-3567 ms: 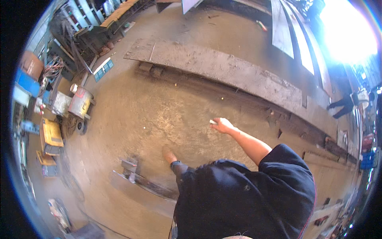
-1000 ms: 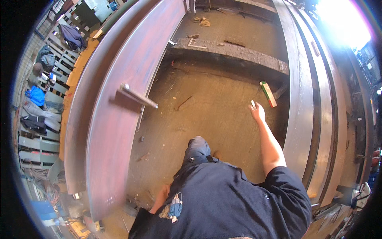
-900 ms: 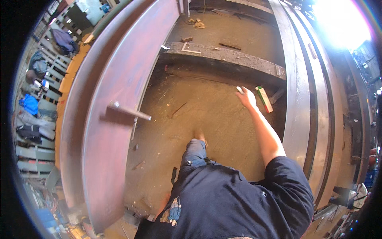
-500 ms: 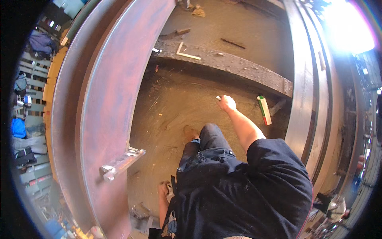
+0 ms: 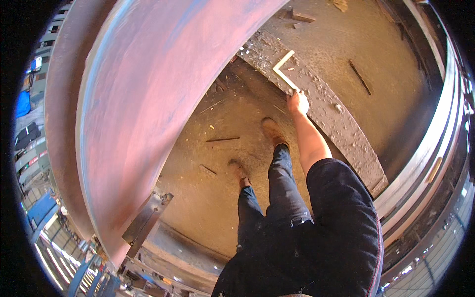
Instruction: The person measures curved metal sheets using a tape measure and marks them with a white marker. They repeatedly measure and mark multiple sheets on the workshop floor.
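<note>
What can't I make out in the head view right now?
Head view:
- Left hand: not in view; torso or picture edge, cannot tell which.
- Right hand: its back hides whether it grips the pale L-shaped strip.
- Reddish beam: far end cut off by the top edge.
- Bits on the brown beam: too small to identify.

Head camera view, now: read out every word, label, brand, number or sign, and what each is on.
None can be read.
L-shaped pale strip: any markings are too small to tell.
Reddish steel beam: no lettering I can make out.
Blue item at left: too small and blurred.
</note>
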Demonstrator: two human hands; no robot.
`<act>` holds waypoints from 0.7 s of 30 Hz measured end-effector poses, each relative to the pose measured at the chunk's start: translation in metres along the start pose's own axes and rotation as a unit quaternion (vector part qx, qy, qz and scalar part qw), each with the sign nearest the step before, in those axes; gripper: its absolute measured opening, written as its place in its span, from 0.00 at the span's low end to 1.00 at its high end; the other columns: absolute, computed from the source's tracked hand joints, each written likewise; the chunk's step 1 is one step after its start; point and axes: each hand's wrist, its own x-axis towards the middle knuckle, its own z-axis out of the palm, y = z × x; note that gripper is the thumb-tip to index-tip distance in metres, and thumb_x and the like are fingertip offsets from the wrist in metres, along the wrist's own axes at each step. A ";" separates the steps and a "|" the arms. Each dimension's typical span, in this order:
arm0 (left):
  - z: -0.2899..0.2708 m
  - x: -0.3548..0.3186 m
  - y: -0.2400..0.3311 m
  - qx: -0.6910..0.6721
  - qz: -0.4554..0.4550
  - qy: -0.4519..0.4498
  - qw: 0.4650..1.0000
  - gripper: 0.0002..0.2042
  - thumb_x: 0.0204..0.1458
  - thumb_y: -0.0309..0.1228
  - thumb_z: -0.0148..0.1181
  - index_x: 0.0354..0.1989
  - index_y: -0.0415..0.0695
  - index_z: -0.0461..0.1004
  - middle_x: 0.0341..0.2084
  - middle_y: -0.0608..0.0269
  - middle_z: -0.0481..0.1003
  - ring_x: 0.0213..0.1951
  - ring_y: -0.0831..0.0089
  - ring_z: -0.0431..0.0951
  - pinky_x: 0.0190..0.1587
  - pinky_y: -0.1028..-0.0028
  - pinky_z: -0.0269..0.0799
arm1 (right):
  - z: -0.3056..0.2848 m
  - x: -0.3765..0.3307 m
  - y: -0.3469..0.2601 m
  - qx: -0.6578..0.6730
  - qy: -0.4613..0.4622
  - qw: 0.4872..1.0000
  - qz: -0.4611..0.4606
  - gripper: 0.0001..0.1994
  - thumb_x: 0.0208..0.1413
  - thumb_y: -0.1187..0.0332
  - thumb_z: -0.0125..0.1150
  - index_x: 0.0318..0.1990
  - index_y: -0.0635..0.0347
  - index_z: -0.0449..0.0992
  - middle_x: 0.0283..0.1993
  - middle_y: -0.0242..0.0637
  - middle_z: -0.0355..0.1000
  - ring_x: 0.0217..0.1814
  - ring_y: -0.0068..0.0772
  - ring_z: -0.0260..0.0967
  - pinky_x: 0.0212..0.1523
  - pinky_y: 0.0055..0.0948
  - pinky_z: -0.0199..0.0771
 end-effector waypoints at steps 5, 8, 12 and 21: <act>0.046 -0.042 0.048 0.032 -0.049 -0.079 0.995 0.14 0.54 0.39 0.56 0.35 0.40 0.81 0.28 0.51 0.80 0.34 0.58 0.81 0.36 0.62 0.74 | 0.009 0.057 -0.009 -0.077 -0.057 0.995 -0.008 0.15 0.61 0.57 0.56 0.52 0.53 0.74 0.50 0.48 0.75 0.48 0.55 0.77 0.48 0.49 0.77; 0.081 -0.090 0.052 0.004 -0.080 -0.096 0.992 0.15 0.53 0.40 0.57 0.35 0.40 0.81 0.28 0.50 0.80 0.35 0.56 0.81 0.37 0.61 0.75 | -0.005 0.039 -0.032 -0.121 -0.088 0.988 -0.046 0.15 0.61 0.59 0.56 0.51 0.53 0.73 0.49 0.49 0.76 0.49 0.55 0.76 0.49 0.50 0.77; 0.106 -0.113 0.031 0.034 -0.046 -0.126 0.990 0.16 0.53 0.42 0.58 0.35 0.41 0.82 0.29 0.49 0.81 0.36 0.54 0.82 0.38 0.60 0.75 | 0.001 0.032 -0.011 -0.156 -0.009 0.977 -0.143 0.15 0.63 0.60 0.53 0.54 0.51 0.72 0.55 0.45 0.70 0.49 0.53 0.76 0.46 0.49 0.79; 0.180 -0.113 0.009 -0.086 -0.165 -0.160 0.969 0.18 0.52 0.47 0.58 0.41 0.45 0.81 0.41 0.48 0.81 0.43 0.51 0.81 0.45 0.57 0.76 | 0.007 0.044 0.004 -0.149 0.056 0.971 -0.176 0.17 0.57 0.61 0.63 0.52 0.53 0.74 0.51 0.45 0.71 0.50 0.51 0.75 0.48 0.48 0.77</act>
